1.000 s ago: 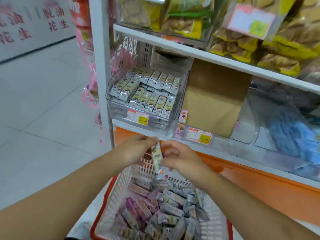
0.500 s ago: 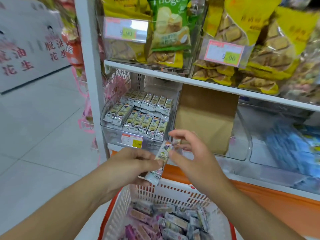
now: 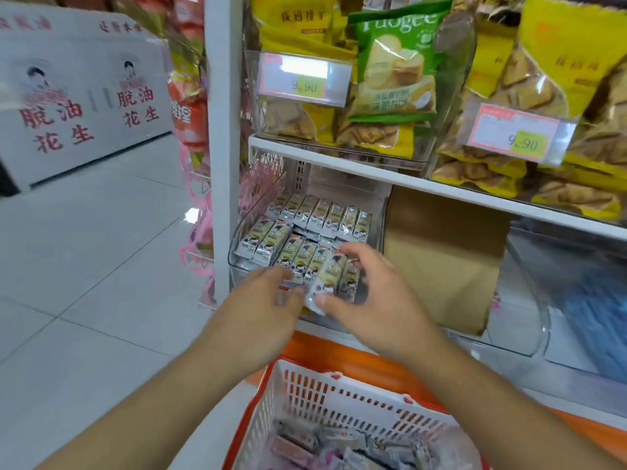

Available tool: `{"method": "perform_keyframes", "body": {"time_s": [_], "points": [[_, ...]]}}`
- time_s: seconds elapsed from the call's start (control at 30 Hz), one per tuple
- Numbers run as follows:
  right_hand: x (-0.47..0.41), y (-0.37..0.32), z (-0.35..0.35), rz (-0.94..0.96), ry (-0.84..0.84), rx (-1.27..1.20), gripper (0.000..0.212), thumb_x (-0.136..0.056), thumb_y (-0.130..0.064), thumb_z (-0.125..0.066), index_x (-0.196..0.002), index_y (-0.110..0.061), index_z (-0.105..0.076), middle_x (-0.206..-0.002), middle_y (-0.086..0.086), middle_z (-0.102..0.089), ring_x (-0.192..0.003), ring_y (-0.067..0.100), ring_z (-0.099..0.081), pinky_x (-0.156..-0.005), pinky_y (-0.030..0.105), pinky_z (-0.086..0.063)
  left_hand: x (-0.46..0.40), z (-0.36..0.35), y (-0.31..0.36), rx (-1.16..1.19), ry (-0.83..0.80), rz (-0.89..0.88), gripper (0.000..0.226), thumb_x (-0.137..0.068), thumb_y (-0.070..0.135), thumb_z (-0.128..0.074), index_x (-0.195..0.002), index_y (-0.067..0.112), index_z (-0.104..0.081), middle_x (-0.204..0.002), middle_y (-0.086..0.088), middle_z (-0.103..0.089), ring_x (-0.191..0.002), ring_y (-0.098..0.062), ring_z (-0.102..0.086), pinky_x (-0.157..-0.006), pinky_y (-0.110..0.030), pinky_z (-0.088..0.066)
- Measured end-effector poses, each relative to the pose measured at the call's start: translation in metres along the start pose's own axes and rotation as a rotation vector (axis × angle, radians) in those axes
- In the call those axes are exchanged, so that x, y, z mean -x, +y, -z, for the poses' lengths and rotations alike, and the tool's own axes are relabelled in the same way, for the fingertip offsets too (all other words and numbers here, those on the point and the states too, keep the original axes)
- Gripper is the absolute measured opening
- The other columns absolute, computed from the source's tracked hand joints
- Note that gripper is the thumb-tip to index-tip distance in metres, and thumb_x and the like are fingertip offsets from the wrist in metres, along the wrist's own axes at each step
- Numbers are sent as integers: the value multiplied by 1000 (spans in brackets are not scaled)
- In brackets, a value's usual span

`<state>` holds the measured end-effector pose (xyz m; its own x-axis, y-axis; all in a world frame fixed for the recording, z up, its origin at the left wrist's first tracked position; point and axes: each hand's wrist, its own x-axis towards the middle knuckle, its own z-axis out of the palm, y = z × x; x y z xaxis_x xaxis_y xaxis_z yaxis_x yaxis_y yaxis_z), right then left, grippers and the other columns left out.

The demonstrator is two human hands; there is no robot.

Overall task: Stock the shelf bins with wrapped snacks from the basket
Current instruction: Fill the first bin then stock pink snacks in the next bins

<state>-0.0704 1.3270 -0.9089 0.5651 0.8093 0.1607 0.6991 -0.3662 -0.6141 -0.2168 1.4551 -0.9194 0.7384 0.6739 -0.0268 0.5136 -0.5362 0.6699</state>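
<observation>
Both hands (image 3: 373, 296) lifted wrapped snack (image 3: 325, 278) to bin (image 3: 237, 245).

On the upper shelf, clear bins hold yellow snack bags (image 3: 559, 56) and one green bag (image 3: 395, 62), with two pink price tags (image 3: 302, 79) reading 9.90. Below stands a brown cardboard box (image 3: 441, 259). To the left, a pale tiled floor (image 3: 84, 266) and a white carton with red Chinese characters (image 3: 84, 96).
</observation>
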Motion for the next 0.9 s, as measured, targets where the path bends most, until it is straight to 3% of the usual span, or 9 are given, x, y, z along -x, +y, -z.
{"method": "perform_keyframes", "body": {"time_s": [0.07, 0.13, 0.2, 0.33, 0.5, 0.6, 0.7, 0.77, 0.9], "points": [[-34, -3, -10, 3, -36, 41, 84, -85, -57, -78, -155, -37, -36, -155, -14, -44, -146, 14, -38, -119, 42, -39, -8, 2, -19, -334, -28, -77, 63, -107, 54, -34, -163, 31, -18, -172, 5, -14, -158, -20, -16, -124, -42, -28], [-66, -4, -22, -11, -82, 78, 90, -86, -56, -79, -159, -29, -33, -160, -5, -43, -149, 21, -36, -120, 43, -37, -13, 3, -35, -464, -191, -32, 73, -106, 60, -24, -164, 30, 8, -173, 6, 15, -159, -20, 15, -130, -47, -9], [-92, -4, -35, -37, -128, 96, 94, -86, -56, -79, -161, -27, -30, -160, -1, -42, -149, 25, -35, -120, 47, -37, -15, 3, -43, -507, -308, 8, 77, -105, 63, -22, -162, 31, 19, -169, 6, 27, -156, -20, 25, -130, -48, -1], [-120, -3, -59, -79, -174, 105, 94, -86, -56, -80, -159, -27, -31, -155, 4, -44, -146, 28, -37, -119, 48, -39, -17, 3, -46, -501, -332, 7, 82, -104, 67, -25, -161, 32, 22, -167, 8, 31, -155, -20, 27, -129, -48, 2], [-115, 1, -65, -95, -156, 111, 97, -90, -57, -76, -164, -23, -24, -163, 4, -36, -153, 28, -26, -125, 46, -30, -17, 4, -43, -455, -325, 9, 83, -103, 66, -30, -163, 32, 17, -170, 6, 25, -157, -23, 22, -129, -50, 0], [-97, -1, -55, -83, -126, 90, 95, -93, -56, -72, -166, -25, -20, -169, -1, -26, -157, 21, -15, -127, 42, -22, -13, 4, -36, -410, -247, -27, 79, -103, 64, -35, -165, 30, 0, -174, 2, 7, -159, -29, 5, -129, -51, -13], [-66, -3, -38, -17, -63, 42, 77, -97, -44, -70, -162, -27, -31, -164, -5, -34, -153, 16, -24, -120, 31, -25, -7, 2, -28, -350, -168, -88, 63, -103, 56, -42, -158, 26, -31, -162, -3, -31, -147, -28, -32, -117, -44, -37], [-37, 0, -32, 40, -32, 20, 61, -99, -40, -69, -153, -30, -42, -154, -9, -45, -142, 9, -39, -113, 27, -35, -3, -2, -26, -288, -228, -77, 52, -103, 53, -46, -147, 25, -45, -147, -2, -50, -129, -24, -52, -106, -39, -48], [32, 26, -42, 31, -92, -120, 36, -97, -32, -70, -130, -35, -57, -126, -14, -58, -115, 2, -56, -90, 29, -51, 6, -30, -38, -322, -440, -35, 37, -103, 44, -49, -127, 18, -57, -133, -8, -61, -117, -25, -59, -95, -35, -49]]}}
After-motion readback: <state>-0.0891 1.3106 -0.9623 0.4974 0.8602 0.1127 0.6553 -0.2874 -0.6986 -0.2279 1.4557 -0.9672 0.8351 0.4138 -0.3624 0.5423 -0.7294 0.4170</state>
